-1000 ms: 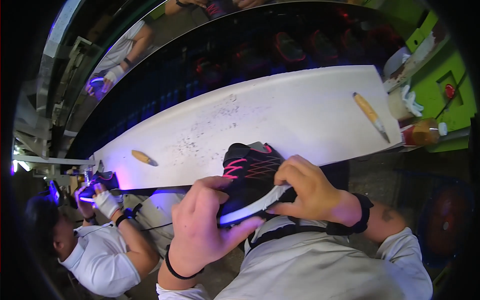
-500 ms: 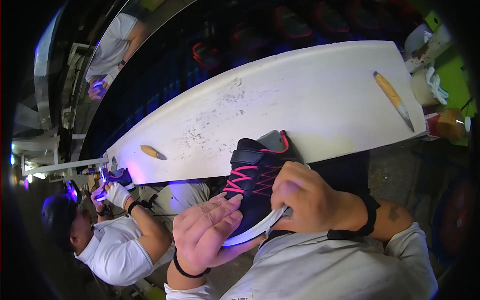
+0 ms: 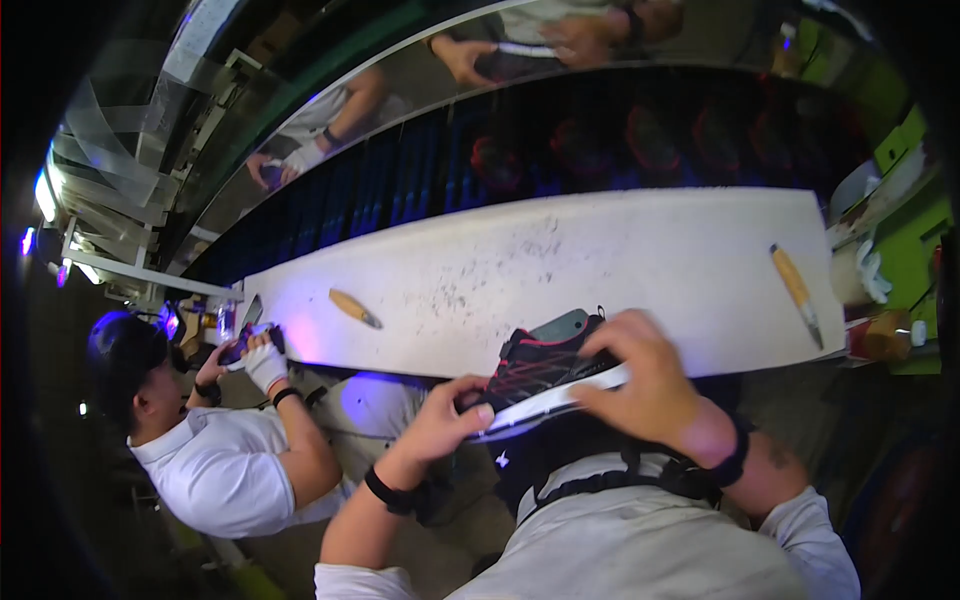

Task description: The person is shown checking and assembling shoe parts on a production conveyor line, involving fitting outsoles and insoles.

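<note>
A black sneaker (image 3: 545, 362) with pink-red lacing and a white sole (image 3: 545, 403) is held tilted over the near edge of the white work board, its side turned toward me. My left hand (image 3: 445, 415) grips the toe end, thumb against the sole. At the heel end my right hand (image 3: 645, 380), slightly blurred, has its thumb under the sole and its fingers curled over the upper. A grey-green piece (image 3: 560, 327) shows in the shoe's opening.
Two wooden-handled knives, a right one (image 3: 795, 293) and a left one (image 3: 352, 307), lie on the white board (image 3: 650, 270). Beyond it, more shoes (image 3: 655, 140) sit in a dark channel. A co-worker (image 3: 225, 440) handles another shoe at left. A bottle (image 3: 885, 335) stands at right.
The sneaker has turned from its laced top facing me to its side and sole edge. My left hand has shifted to the toe, my right toward the heel. The view has tilted up.
</note>
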A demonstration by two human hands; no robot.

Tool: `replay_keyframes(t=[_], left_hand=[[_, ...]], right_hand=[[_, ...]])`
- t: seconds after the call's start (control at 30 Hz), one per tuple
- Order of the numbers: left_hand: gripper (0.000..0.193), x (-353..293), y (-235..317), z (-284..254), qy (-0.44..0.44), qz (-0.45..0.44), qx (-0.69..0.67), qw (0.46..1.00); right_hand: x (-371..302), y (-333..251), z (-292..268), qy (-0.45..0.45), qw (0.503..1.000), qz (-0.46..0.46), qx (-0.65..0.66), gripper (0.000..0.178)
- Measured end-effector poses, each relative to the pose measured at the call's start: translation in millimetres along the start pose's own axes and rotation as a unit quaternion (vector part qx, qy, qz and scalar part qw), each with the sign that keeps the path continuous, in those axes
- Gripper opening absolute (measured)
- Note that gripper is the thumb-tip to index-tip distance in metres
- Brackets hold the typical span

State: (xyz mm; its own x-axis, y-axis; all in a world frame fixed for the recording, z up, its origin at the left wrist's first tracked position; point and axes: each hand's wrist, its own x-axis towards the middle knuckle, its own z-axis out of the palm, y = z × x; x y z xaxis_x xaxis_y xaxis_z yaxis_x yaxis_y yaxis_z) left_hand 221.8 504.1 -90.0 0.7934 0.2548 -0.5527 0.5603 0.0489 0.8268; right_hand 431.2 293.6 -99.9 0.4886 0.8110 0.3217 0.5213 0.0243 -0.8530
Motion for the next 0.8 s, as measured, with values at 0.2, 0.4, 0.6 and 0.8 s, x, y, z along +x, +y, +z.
replay_keyframes(t=[0.2, 0.4, 0.6, 0.8], left_hand=[[0.114, 50, 47, 90, 0.030, 0.324, -0.123, 0.938], [0.085, 49, 155, 95, 0.143, 0.397, 0.309, 0.852], [0.076, 36, 165, 83, 0.126, 0.264, 0.337, 0.895], [0.075, 43, 128, 62, 0.164, 0.323, 0.281, 0.889]], right_hand=[[7, 6, -97, 0.141, 0.948, 0.038, 0.284, 0.067], [54, -19, -90, 0.066, 0.943, 0.003, 0.325, 0.082], [48, -17, -60, 0.070, 0.985, -0.004, 0.160, 0.078], [49, -3, -50, 0.280, 0.689, 0.107, 0.660, 0.045]])
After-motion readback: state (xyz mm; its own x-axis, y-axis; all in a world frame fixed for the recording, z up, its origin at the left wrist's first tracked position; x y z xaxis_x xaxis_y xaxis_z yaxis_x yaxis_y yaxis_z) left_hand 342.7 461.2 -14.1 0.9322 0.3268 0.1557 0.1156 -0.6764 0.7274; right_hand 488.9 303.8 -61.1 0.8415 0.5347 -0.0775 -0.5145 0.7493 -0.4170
